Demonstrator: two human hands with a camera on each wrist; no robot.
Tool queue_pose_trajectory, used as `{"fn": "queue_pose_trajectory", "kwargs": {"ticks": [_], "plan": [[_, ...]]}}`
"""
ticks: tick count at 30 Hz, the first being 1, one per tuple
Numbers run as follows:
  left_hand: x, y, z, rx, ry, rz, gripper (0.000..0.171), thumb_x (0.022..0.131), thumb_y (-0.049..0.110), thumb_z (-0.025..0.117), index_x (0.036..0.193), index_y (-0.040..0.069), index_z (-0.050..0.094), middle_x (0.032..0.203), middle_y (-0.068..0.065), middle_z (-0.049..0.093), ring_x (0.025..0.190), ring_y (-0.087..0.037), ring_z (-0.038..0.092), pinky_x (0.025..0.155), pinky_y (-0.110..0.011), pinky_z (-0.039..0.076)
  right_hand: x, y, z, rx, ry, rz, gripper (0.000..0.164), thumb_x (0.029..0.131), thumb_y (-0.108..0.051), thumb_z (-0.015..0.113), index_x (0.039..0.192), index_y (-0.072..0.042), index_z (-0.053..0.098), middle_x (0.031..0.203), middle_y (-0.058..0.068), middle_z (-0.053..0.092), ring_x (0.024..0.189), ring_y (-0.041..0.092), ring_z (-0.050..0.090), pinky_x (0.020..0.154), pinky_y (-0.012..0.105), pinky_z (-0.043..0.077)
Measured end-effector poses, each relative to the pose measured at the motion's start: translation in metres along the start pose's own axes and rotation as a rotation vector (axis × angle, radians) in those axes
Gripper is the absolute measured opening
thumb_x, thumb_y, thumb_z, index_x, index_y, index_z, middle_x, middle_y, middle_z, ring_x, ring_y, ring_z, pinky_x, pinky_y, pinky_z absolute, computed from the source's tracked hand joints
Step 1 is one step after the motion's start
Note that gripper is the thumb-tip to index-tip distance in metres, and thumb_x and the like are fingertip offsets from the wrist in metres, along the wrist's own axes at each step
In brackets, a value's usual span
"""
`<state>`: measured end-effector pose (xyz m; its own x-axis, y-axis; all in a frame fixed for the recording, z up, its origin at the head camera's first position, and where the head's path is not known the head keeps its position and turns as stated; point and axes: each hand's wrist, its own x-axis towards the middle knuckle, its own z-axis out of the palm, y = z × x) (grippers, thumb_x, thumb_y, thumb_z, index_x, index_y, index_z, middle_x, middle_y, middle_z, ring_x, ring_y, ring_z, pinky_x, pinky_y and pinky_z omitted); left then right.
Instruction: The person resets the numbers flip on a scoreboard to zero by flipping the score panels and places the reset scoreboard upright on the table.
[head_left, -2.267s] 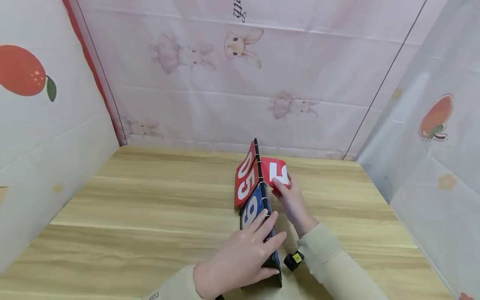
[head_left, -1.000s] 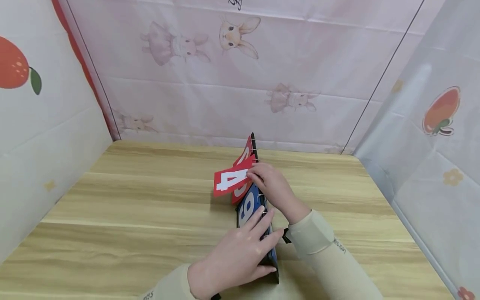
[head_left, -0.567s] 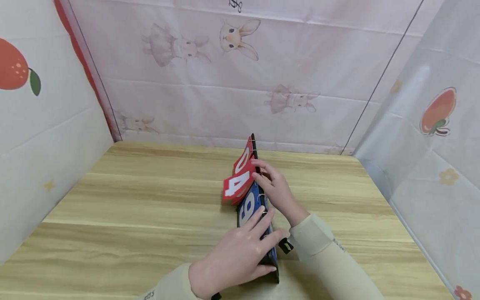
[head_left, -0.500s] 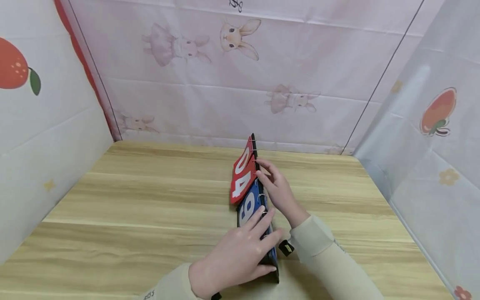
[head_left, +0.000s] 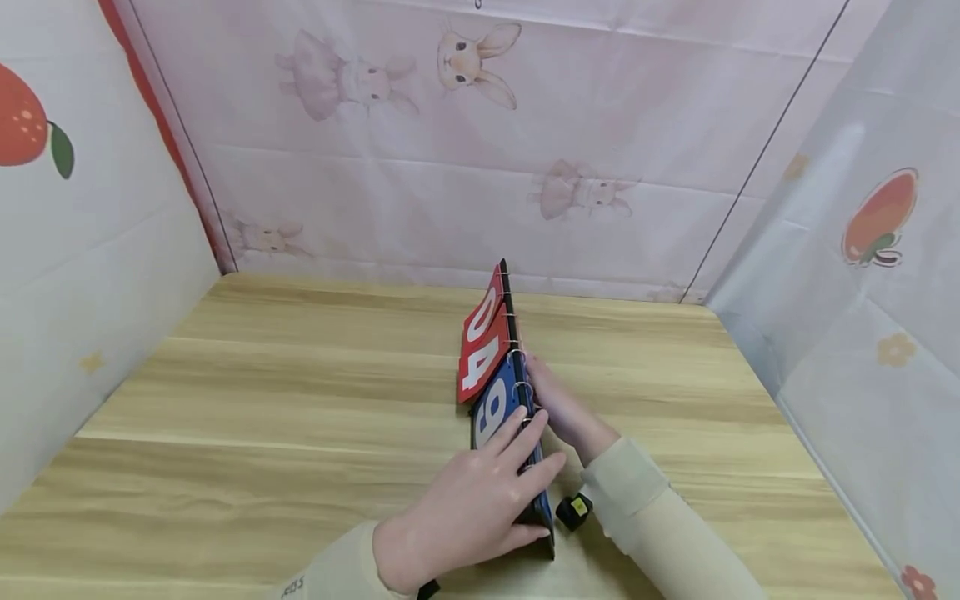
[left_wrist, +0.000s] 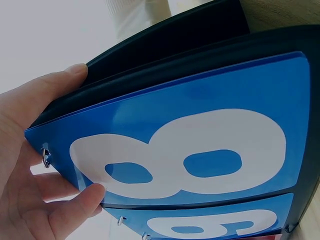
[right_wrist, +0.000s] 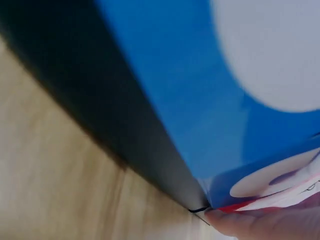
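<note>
A flip scoreboard [head_left: 512, 329] stands tent-like on the wooden table, its ringed spine running away from me. On its left face hang a red 0 card [head_left: 481, 321], a red 4 card [head_left: 482, 367] and a blue card [head_left: 492, 410] reading 9 or 6. My left hand [head_left: 465, 504] grips the near end of the spine. In the left wrist view its thumb and fingers straddle the top beside a blue 8 card [left_wrist: 117, 117]. My right hand [head_left: 566, 412] is against the scoreboard's right side, fingers mostly hidden. In the right wrist view, fingers [right_wrist: 265, 222] touch a red-edged card.
A small black object with a yellow mark [head_left: 575, 511] is beside the right cuff. Printed cloth walls [head_left: 420, 192] enclose the wooden table [head_left: 300, 400] at the back and both sides.
My right hand flipped a red 4 card over the spine onto the left face, covering the 5. It let go and moved down the right side. The left hand kept its grip.
</note>
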<state>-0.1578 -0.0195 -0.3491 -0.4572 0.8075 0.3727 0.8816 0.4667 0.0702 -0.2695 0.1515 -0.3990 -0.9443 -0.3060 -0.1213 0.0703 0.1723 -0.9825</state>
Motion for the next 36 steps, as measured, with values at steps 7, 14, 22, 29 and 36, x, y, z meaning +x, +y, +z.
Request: {"fn": "queue_pose_trajectory", "kwargs": {"ticks": [7,14,22,29,36], "plan": [[-0.001,0.001,-0.001,0.005,-0.018,-0.001,0.066,0.075,0.05,0.07,0.128,0.014,0.053,0.141,-0.022,0.039,0.126,-0.039,0.038,0.075,-0.044,0.056,-0.004,0.001,-0.002,0.056,0.102,0.04,0.058,0.101,-0.045,0.027,0.144,-0.011,0.008,0.106,0.015,0.057,0.087,0.018,0.059,0.088,0.037,0.046],[0.001,0.0,-0.002,-0.026,-0.064,-0.021,0.065,0.077,0.05,0.068,0.13,0.017,0.051,0.143,-0.019,0.038,0.126,-0.038,0.037,0.074,-0.044,0.056,-0.004,-0.002,-0.006,0.316,0.364,-0.034,0.066,0.096,-0.024,0.051,0.146,-0.009,0.012,0.135,0.017,0.04,0.111,0.024,0.048,0.101,0.042,0.039],[0.001,-0.001,-0.002,-0.026,-0.044,-0.021,0.065,0.076,0.05,0.069,0.13,0.017,0.052,0.143,-0.019,0.037,0.126,-0.038,0.037,0.072,-0.044,0.057,-0.006,-0.022,-0.006,0.516,0.464,-0.278,0.046,0.094,-0.01,0.053,0.135,-0.005,0.034,0.117,0.01,0.051,0.094,0.013,0.059,0.08,0.019,0.052],[0.001,-0.001,-0.002,-0.021,-0.026,-0.018,0.064,0.076,0.05,0.069,0.129,0.018,0.051,0.142,-0.019,0.039,0.125,-0.038,0.039,0.07,-0.044,0.057,-0.002,-0.036,0.0,0.26,0.456,-0.341,0.057,0.09,-0.02,0.061,0.138,-0.011,0.031,0.129,0.01,0.047,0.113,0.022,0.051,0.094,0.037,0.047],[0.001,0.0,0.0,-0.003,0.012,0.004,0.066,0.074,0.049,0.071,0.128,0.017,0.05,0.14,-0.021,0.041,0.123,-0.039,0.041,0.073,-0.044,0.056,0.0,-0.041,0.009,-0.097,0.467,-0.501,0.074,0.085,-0.007,0.066,0.144,-0.022,0.025,0.128,0.016,0.049,0.108,0.025,0.056,0.09,0.046,0.048]]}}
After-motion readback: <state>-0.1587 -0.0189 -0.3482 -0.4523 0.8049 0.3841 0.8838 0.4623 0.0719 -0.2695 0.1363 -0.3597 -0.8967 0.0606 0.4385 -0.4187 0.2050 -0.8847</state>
